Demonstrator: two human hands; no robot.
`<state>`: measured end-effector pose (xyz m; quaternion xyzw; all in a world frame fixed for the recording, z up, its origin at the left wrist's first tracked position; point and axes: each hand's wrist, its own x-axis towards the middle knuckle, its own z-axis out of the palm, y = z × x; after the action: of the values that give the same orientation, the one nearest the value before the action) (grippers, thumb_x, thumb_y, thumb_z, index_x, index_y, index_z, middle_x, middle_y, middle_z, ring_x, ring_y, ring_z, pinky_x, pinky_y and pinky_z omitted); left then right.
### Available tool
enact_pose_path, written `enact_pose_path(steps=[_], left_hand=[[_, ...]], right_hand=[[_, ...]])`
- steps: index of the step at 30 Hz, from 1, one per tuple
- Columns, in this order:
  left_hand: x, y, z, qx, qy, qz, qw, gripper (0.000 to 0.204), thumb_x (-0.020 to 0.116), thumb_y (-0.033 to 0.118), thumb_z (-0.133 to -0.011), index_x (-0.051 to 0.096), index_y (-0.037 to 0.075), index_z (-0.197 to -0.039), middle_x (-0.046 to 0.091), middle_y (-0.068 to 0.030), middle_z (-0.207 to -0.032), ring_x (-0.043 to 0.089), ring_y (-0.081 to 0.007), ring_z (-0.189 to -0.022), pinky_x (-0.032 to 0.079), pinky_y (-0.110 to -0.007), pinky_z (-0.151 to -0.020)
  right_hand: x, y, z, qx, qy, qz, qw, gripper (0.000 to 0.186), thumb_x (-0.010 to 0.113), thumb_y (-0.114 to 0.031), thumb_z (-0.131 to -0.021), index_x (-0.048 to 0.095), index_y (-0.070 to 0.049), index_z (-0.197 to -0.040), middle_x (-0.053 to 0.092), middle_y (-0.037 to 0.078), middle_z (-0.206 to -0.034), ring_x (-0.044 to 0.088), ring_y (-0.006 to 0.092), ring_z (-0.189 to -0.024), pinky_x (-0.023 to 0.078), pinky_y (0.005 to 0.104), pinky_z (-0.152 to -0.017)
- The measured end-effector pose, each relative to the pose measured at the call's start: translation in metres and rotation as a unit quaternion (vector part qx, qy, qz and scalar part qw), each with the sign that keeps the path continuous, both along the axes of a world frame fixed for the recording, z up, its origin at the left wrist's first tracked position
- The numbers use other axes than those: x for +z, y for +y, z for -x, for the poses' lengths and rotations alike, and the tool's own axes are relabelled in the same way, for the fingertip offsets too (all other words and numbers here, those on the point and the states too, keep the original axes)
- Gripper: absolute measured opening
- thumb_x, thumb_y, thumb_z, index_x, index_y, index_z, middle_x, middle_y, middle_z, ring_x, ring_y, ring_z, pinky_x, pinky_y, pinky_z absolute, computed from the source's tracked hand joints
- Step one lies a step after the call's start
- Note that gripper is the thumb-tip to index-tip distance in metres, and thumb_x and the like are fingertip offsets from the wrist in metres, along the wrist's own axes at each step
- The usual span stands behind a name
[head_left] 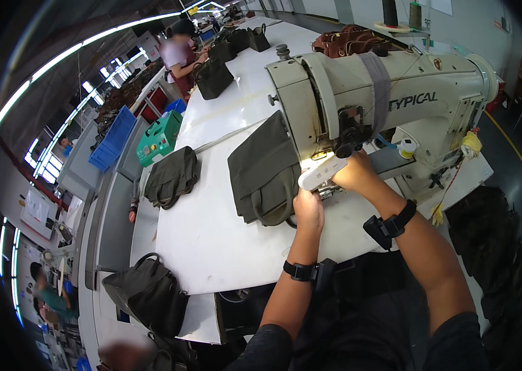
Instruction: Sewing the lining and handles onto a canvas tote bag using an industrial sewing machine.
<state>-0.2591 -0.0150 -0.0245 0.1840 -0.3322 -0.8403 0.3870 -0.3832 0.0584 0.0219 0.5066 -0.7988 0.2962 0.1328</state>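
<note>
A cream industrial sewing machine [391, 80] stands at the right, with light glowing at its needle area. Below its head, my left hand [309, 209] is closed with the thumb up; what it grips, if anything, is hidden. My right hand [357, 173] reaches under the machine arm, its fingers mostly hidden behind a white oblong lamp [323, 173]. A dark green bag [261, 164] with a looped handle lies flat on the white table, just left of my left hand and partly beneath the machine head.
Another dark green bag [173, 176] lies further left, near a green box [159, 137]. A dark bag [147, 294] sits at the table's lower left. Brown leather pieces [353, 41] and thread cones [390, 13] stand behind the machine. Across the table, a person [179, 55] handles bags.
</note>
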Motion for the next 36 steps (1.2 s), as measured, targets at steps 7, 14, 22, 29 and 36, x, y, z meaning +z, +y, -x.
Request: enact_pose_path(steps=[7, 14, 22, 29, 36], left_hand=[[0.009, -0.004, -0.004, -0.044, 0.01, 0.065, 0.997, 0.047, 0.062, 0.055, -0.105, 0.065, 0.008, -0.099, 0.057, 0.0024, -0.092, 0.048, -0.0089, -0.079, 0.036, -0.029, -0.07], [0.017, -0.007, 0.0, -0.108, -0.234, 0.064, 0.964, 0.078, 0.053, 0.078, -0.099, 0.074, 0.005, -0.081, 0.065, -0.0026, -0.081, 0.055, -0.0139, -0.083, 0.044, -0.027, -0.081], [0.018, -0.001, -0.006, -0.065, -0.139, 0.075, 0.985, 0.066, 0.058, 0.068, -0.102, 0.073, 0.008, -0.08, 0.06, 0.0012, -0.076, 0.049, -0.0126, -0.077, 0.04, -0.029, -0.074], [0.014, -0.011, -0.018, -0.112, -0.025, 0.105, 0.988, 0.045, 0.056, 0.034, -0.112, 0.06, -0.004, -0.136, 0.068, -0.0155, -0.131, 0.067, -0.0253, -0.119, 0.052, -0.043, -0.105], [0.036, 0.008, -0.032, -0.084, -0.083, 0.138, 0.983, 0.042, 0.056, 0.039, -0.111, 0.061, 0.005, -0.136, 0.067, -0.0079, -0.132, 0.063, -0.0227, -0.12, 0.047, -0.048, -0.108]], right_hand=[[-0.032, -0.013, 0.029, -0.033, 0.018, -0.027, 0.999, 0.03, 0.068, -0.036, -0.088, 0.079, -0.015, -0.105, 0.08, 0.014, -0.103, 0.075, 0.0318, -0.1, 0.05, 0.0458, -0.092], [-0.06, -0.005, 0.085, 0.06, 0.097, -0.031, 0.993, 0.019, 0.063, -0.019, -0.093, 0.07, -0.007, -0.107, 0.073, 0.014, -0.101, 0.07, 0.0313, -0.095, 0.053, 0.0438, -0.084], [-0.06, -0.015, 0.091, 0.095, 0.137, -0.037, 0.985, 0.037, 0.06, -0.007, -0.092, 0.071, -0.003, -0.127, 0.072, 0.017, -0.117, 0.069, 0.0328, -0.105, 0.054, 0.0416, -0.09], [-0.02, -0.01, 0.037, -0.001, 0.066, -0.085, 0.994, 0.027, 0.068, -0.022, -0.094, 0.074, -0.006, -0.114, 0.074, 0.018, -0.109, 0.071, 0.0348, -0.102, 0.056, 0.0453, -0.092], [0.006, 0.0, -0.011, -0.015, 0.012, 0.131, 0.991, 0.029, 0.064, -0.026, -0.094, 0.071, -0.002, -0.08, 0.072, 0.021, -0.074, 0.072, 0.0412, -0.068, 0.057, 0.0527, -0.065]])
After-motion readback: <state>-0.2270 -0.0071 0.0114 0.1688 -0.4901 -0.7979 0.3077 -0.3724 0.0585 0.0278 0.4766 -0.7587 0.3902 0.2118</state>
